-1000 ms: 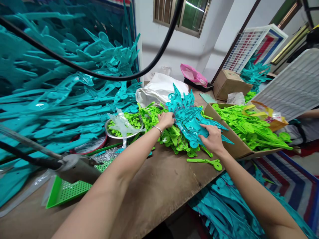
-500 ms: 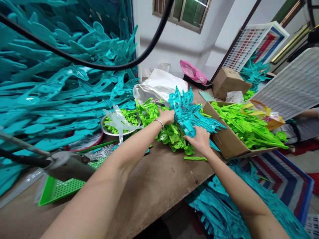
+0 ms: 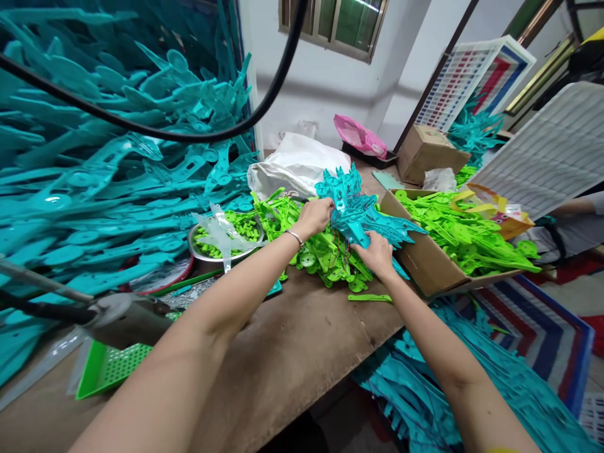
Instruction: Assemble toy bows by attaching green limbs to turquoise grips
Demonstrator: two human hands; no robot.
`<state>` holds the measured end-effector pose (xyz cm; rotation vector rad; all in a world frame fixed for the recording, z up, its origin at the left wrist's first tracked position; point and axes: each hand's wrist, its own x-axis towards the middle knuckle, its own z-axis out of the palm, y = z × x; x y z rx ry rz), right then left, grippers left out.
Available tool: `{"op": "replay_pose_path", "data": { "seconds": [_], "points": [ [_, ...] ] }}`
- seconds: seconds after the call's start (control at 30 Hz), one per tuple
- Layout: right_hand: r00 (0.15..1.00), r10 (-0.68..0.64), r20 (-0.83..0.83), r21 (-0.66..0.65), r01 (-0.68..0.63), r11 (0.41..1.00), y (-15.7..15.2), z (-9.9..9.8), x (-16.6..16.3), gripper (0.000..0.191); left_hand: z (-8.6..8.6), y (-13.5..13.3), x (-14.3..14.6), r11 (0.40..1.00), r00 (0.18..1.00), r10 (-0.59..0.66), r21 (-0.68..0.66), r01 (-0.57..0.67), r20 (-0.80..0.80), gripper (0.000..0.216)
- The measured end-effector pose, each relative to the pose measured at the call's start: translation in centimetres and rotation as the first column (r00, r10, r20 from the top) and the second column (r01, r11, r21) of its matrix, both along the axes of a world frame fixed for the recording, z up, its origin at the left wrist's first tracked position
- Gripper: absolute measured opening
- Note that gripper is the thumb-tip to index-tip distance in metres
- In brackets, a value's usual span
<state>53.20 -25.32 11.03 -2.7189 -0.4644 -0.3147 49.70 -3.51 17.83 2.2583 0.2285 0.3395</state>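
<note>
Both hands hold a bundle of teal plastic parts [image 3: 358,211] over a heap of bright green plastic parts [image 3: 325,255] on the wooden table [image 3: 292,352]. My left hand [image 3: 315,217] grips the bundle's left edge, fingers curled round it. My right hand [image 3: 376,253] clasps its lower end from below. The bundle's pointed tips stick up and out to the right, toward a cardboard box [image 3: 427,264].
A huge pile of teal parts [image 3: 94,176] fills the left. A metal bowl [image 3: 221,242] holds green pieces. The cardboard box is full of green parts [image 3: 465,233]. A green perforated tray [image 3: 111,368] and a metal tool [image 3: 117,318] lie near the front left. Teal parts [image 3: 425,390] cover the floor.
My right hand slid left and up along the teal bundle, drawing it tighter together. The camera view shifted slightly; my left hand kept its grip.
</note>
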Motion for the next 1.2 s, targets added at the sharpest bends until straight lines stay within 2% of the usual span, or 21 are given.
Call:
{"op": "replay_pose_path", "data": {
  "seconds": [0.07, 0.13, 0.2, 0.27, 0.37, 0.43, 0.47, 0.53, 0.6, 0.63, 0.67, 0.7, 0.77, 0.83, 0.9, 0.97, 1.07, 1.13, 1.2],
  "points": [
    [1.000, 0.014, 0.015, 0.123, -0.015, 0.992, -0.2, 0.5, -0.3, 0.051, 1.1, -0.7, -0.3, 0.993, 1.000, -0.015, -0.119, 0.018, 0.028, 0.012],
    [0.998, 0.048, 0.032, 0.276, -0.055, 0.959, -0.5, 1.3, -0.7, 0.050, 1.9, -1.6, -0.6, 0.966, 0.999, -0.027, -0.255, 0.036, 0.039, 0.016],
    [0.994, 0.097, 0.039, 0.400, -0.105, 0.910, -0.9, 2.0, -1.2, 0.050, 2.5, -2.7, -1.0, 0.918, 0.999, -0.036, -0.395, 0.047, 0.036, 0.020],
    [0.989, 0.148, 0.021, 0.468, -0.141, 0.873, -1.4, 2.5, -1.6, 0.049, 2.8, -3.7, -1.8, 0.855, 0.998, -0.054, -0.516, 0.056, 0.020, 0.022],
    [0.972, 0.217, -0.094, 0.546, -0.132, 0.828, -2.3, 3.0, -1.9, 0.047, 3.0, -4.7, -3.3, 0.767, 0.995, -0.099, -0.638, 0.067, -0.014, 0.017],
    [0.943, 0.266, -0.200, 0.645, -0.078, 0.760, -3.0, 3.4, -1.9, 0.047, 3.3, -5.0, -4.4, 0.726, 0.993, -0.120, -0.684, 0.072, -0.023, 0.012],
    [0.920, 0.301, -0.251, 0.702, -0.041, 0.711, -3.3, 3.7, -1.9, 0.047, 3.6, -5.1, -4.9, 0.688, 0.991, -0.134, -0.721, 0.081, -0.016, 0.010],
    [0.857, 0.386, -0.342, 0.786, 0.035, 0.618, -3.9, 4.5, -2.2, 0.045, 4.1, -4.8, -6.0, 0.552, 0.985, -0.171, -0.828, 0.102, 0.008, 0.004],
    [0.791, 0.443, -0.421, 0.809, 0.107, 0.578, -4.2, 5.1, -2.7, 0.041, 4.4, -4.3, -7.0, 0.395, 0.984, -0.175, -0.913, 0.097, 0.029, 0.003],
    [0.773, 0.448, -0.450, 0.805, 0.134, 0.578, -4.3, 5.3, -3.1, 0.041, 4.4, -4.0, -7.5, 0.358, 0.987, -0.160, -0.931, 0.073, 0.016, 0.002],
    [0.766, 0.446, -0.464, 0.799, 0.144, 0.584, -4.3, 5.4, -3.5, 0.042, 4.4, -3.6, -7.9, 0.368, 0.989, -0.145, -0.929, 0.038, -0.016, 0.002],
    [0.769, 0.443, -0.461, 0.794, 0.135, 0.592, -4.2, 5.3, -4.0, 0.046, 4.2, -3.2, -8.3, 0.413, 0.989, -0.138, -0.911, 0.001, -0.062, 0.005],
    [0.790, 0.443, -0.424, 0.775, 0.063, 0.629, -3.8, 4.9, -5.3, 0.054, 3.8, -2.5, -8.8, 0.563, 0.975, -0.149, -0.825, -0.052, -0.163, 0.018],
    [0.801, 0.473, -0.368, 0.731, -0.066, 0.680, -2.9, 4.3, -6.7, 0.058, 3.2, -2.1, -9.2, 0.713, 0.968, -0.139, -0.699, -0.048, -0.209, 0.027],
    [0.782, 0.530, -0.328, 0.679, -0.195, 0.708, -1.7, 3.7, -8.2, 0.060, 2.5, -2.0, -9.4, 0.807, 0.981, -0.081, -0.589, -0.039, -0.175, 0.029],
    [0.747, 0.587, -0.313, 0.652, -0.280, 0.704, -0.5, 3.3, -9.4, 0.061, 1.8, -2.2, -9.6, 0.821, 0.991, -0.020, -0.568, -0.058, -0.129, 0.028],
    [0.709, 0.632, -0.313, 0.616, -0.354, 0.703, 1.1, 3.0, -9.8, 0.063, 0.7, -2.7, -9.7, 0.723, 0.989, 0.050, -0.678, -0.130, -0.137, 0.035],
    [0.690, 0.655, -0.310, 0.580, -0.408, 0.705, 1.7, 3.1, -8.7, 0.055, 0.2, -2.8, -9.7, 0.669, 0.983, 0.106, -0.721, -0.181, -0.148, 0.038],
    [0.737, 0.619, -0.271, 0.514, -0.433, 0.741, 2.3, 3.2, -6.3, 0.042, 0.0, -2.8, -9.5, 0.659, 0.975, 0.172, -0.718, -0.222, -0.143, 0.037]
  ]
}}
